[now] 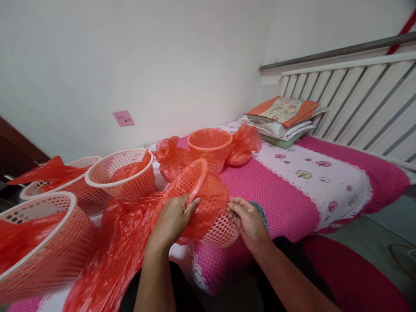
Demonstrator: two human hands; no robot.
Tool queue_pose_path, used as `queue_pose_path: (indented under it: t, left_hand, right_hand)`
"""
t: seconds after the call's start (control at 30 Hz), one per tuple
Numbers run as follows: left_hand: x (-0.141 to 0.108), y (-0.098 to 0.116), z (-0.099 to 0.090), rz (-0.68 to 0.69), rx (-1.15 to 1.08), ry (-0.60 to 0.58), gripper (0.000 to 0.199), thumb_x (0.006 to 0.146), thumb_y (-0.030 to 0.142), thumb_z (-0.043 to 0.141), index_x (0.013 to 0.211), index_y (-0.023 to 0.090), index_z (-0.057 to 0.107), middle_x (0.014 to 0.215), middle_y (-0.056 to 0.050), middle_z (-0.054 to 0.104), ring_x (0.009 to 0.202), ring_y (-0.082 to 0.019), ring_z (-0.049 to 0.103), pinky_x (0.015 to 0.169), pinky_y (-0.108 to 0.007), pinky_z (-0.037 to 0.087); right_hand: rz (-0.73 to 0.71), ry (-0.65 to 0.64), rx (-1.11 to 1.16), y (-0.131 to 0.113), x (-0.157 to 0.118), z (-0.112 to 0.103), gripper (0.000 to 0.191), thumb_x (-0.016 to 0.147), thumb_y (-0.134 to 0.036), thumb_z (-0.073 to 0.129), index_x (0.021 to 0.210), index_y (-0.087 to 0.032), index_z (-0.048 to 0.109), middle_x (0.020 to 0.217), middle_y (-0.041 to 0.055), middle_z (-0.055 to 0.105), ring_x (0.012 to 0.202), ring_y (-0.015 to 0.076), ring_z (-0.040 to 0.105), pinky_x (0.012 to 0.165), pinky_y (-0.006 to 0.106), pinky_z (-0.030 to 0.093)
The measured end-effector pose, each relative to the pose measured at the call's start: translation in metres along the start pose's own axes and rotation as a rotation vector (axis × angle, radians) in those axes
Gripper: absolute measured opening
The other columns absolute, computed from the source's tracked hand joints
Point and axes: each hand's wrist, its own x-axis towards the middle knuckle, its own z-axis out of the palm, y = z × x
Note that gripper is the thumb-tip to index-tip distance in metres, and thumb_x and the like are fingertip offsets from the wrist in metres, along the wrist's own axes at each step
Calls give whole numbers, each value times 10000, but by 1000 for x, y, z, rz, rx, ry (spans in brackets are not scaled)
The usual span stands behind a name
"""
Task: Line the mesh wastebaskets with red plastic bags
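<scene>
A perforated basket (221, 229) is tilted on its side over the bed's near edge, a red plastic bag (209, 195) stretched over its rim and upper wall. My left hand (177, 216) is closed on the bagged rim at the basket's left, thumb on top. At the right side, my right hand (245, 219) pinches a drawn-out bit of the bag between thumb and fingers, beside the basket's wall. A loose heap of red plastic (113, 247) lies left of my left forearm. Behind stands another basket (210, 141) with red plastic over its rim, red bundles on both sides.
Several baskets with red plastic inside stand at the left, including a near one (73, 242) and a middle one (136, 184). Folded bedding (282, 115) lies at the back right by a white bed rail (357, 95). A pink note (123, 118) is on the wall.
</scene>
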Motion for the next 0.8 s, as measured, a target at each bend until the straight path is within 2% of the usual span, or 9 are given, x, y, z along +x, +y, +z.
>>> queue_pose_path:
  t: [0.07, 0.13, 0.23, 0.4, 0.57, 0.7, 0.8]
  left_hand:
    - [1, 0, -1, 2, 11, 7, 480, 949, 602, 424, 641, 236, 388, 621, 21, 497, 597, -152, 407, 573, -284, 278]
    - [1, 1, -1, -2, 22, 9, 478, 947, 601, 419, 641, 235, 393, 629, 19, 502, 598, -152, 412, 575, -284, 278]
    - [2, 4, -1, -6, 14, -10, 480, 945, 610, 422, 649, 232, 408, 637, 19, 503, 607, -152, 420, 579, -280, 287]
    - [1, 2, 1, 30, -17, -21, 475, 955, 599, 428, 658, 229, 414, 638, 23, 508, 606, -147, 408, 573, -272, 290]
    - [1, -4, -1, -11, -18, 2, 477, 951, 609, 425, 656, 236, 399, 632, 23, 492, 603, -152, 408, 577, -280, 291]
    - [1, -5, -2, -10, -24, -1, 482, 949, 618, 421, 655, 238, 385, 633, 31, 460, 605, -150, 394, 578, -282, 284]
    - [1, -5, -2, 10, -39, -12, 483, 947, 614, 433, 650, 240, 364, 621, 40, 431, 600, -145, 376, 572, -279, 285]
  right_hand:
    - [36, -20, 16, -2, 0, -4, 268, 641, -371, 821, 772, -187, 677, 682, 12, 671, 567, 126, 559, 565, 259, 424]
    - [138, -82, 27, -2, -3, -4, 354, 690, -502, 800, 767, -181, 672, 712, 49, 691, 571, 142, 581, 555, 270, 425]
    - [221, -166, -32, 2, -10, 4, 482, 741, -648, 750, 729, -176, 654, 664, 48, 668, 531, 130, 554, 519, 257, 382]
    - [36, -160, -152, 12, -18, 13, 385, 746, -486, 784, 624, -198, 560, 511, -56, 508, 453, 76, 402, 500, 243, 302]
    - [10, -156, -239, 16, -16, 1, 312, 771, -394, 690, 591, -212, 512, 484, -63, 459, 428, 84, 376, 469, 255, 256]
    - [27, -122, -158, 13, -13, -8, 290, 784, -461, 687, 696, -198, 605, 569, -28, 554, 460, 102, 442, 477, 257, 294]
    - [48, -118, -93, 9, -9, -9, 357, 806, -553, 689, 755, -205, 632, 627, -13, 590, 473, 112, 458, 482, 269, 317]
